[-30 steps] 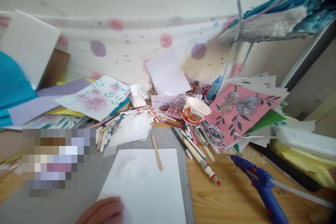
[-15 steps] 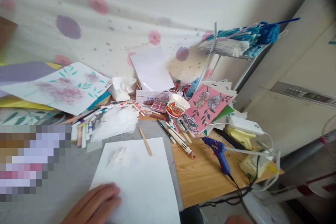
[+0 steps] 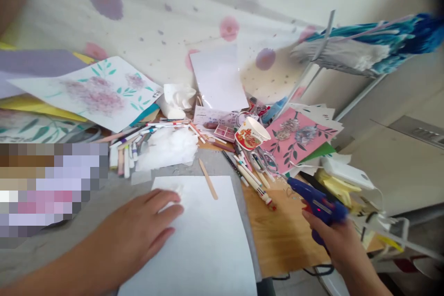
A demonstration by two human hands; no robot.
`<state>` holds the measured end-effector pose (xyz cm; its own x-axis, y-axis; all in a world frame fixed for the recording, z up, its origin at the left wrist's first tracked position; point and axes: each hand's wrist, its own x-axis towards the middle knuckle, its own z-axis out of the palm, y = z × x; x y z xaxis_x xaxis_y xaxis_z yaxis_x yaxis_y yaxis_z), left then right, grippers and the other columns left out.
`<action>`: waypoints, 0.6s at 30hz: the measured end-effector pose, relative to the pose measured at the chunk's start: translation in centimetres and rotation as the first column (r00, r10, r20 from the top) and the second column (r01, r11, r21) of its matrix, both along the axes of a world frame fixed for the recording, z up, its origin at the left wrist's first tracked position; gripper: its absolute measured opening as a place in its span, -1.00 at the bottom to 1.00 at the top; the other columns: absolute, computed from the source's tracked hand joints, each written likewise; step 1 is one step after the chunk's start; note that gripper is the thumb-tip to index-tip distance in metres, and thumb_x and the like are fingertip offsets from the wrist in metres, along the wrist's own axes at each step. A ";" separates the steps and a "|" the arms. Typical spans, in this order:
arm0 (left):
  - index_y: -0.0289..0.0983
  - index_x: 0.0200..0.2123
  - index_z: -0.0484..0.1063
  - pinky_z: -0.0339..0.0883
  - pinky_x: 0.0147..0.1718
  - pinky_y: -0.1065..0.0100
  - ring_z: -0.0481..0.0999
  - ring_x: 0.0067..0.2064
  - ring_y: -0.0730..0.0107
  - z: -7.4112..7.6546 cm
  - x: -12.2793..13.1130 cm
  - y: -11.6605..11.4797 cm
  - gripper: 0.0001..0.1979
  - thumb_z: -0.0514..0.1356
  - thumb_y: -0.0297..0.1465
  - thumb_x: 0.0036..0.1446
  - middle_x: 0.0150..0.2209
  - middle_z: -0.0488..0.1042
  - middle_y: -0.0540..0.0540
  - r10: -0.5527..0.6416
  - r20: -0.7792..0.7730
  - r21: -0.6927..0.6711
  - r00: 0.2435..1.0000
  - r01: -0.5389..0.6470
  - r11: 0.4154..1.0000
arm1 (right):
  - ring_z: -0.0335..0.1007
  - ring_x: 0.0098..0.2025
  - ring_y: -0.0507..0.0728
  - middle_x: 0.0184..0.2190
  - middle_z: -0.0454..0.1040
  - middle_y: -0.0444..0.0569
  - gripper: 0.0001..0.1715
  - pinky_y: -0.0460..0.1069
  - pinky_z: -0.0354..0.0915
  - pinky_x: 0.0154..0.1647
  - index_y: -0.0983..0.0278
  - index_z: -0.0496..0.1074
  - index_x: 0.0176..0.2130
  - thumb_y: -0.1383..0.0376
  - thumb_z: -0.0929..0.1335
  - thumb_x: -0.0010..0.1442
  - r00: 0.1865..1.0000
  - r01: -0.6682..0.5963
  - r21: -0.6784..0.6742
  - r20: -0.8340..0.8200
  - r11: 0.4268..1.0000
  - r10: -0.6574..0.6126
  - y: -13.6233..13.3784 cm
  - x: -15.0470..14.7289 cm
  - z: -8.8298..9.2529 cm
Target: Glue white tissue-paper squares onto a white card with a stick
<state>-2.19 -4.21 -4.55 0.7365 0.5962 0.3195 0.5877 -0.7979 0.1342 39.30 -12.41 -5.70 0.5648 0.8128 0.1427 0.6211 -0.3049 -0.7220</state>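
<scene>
A white sheet of paper [image 3: 211, 236] lies on the grey mat. Over its upper left part rests my left hand [image 3: 149, 222], fingers spread a little at a faint whitish patch. My right hand [image 3: 333, 236] is wrapped round the handle of a blue glue gun [image 3: 319, 199], above the wooden table at the right. The gun's nozzle points to the left and a small red light shows on its body. A flat wooden stick [image 3: 208, 179] lies across the top edge of the sheet.
Behind the sheet are a pile of white scraps [image 3: 168, 148], several pens, a paper cup [image 3: 252, 134] and a pink floral card [image 3: 294, 136]. A white power strip [image 3: 347, 172] sits at the right. Blue and white stems [image 3: 364, 51] hang on a rack.
My right hand has come in from the bottom edge and taken hold of the glue gun. My left hand has moved up the sheet to the whitish patch. The view has shifted.
</scene>
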 end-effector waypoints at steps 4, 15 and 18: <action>-0.11 -0.07 0.49 0.38 -0.08 0.10 0.44 0.04 -0.02 0.9 2.2 2.5 -0.65 0.32 -0.40 0.02 0.11 0.41 -0.14 0.045 -0.096 -0.108 0.994 -0.055 0.993 | 0.49 -0.34 0.18 -0.31 0.57 0.02 -0.65 0.01 0.39 -0.37 0.22 0.44 -0.15 0.13 0.40 0.06 0.908 -0.362 -0.012 -0.232 0.932 0.350 0.5 -5.4 1.9; -0.23 -0.31 0.49 0.33 -0.18 0.15 0.44 -0.13 0.13 -0.8 2.8 4.9 -0.85 0.11 -0.43 0.22 -0.25 0.49 -0.10 0.116 -0.040 -0.308 0.992 -0.123 0.944 | 0.33 -0.37 0.10 -0.41 0.34 -0.12 -0.93 -0.02 0.27 -0.31 0.24 0.33 -0.41 0.40 0.33 0.03 0.468 -0.848 -0.334 -0.110 0.411 0.877 8.2 -13.5 5.4; -0.21 -0.34 0.49 0.31 -0.19 0.19 0.43 -0.16 0.17 -1.0 2.5 5.4 -0.85 0.12 -0.45 0.19 -0.27 0.48 -0.07 0.108 0.031 -0.343 0.994 -0.091 0.935 | 0.29 -0.41 0.07 -0.46 0.29 -0.15 -0.87 -0.05 0.21 -0.37 0.23 0.25 -0.47 0.42 0.32 0.00 0.461 -0.827 -0.407 -0.099 0.387 0.882 8.7 -13.7 5.0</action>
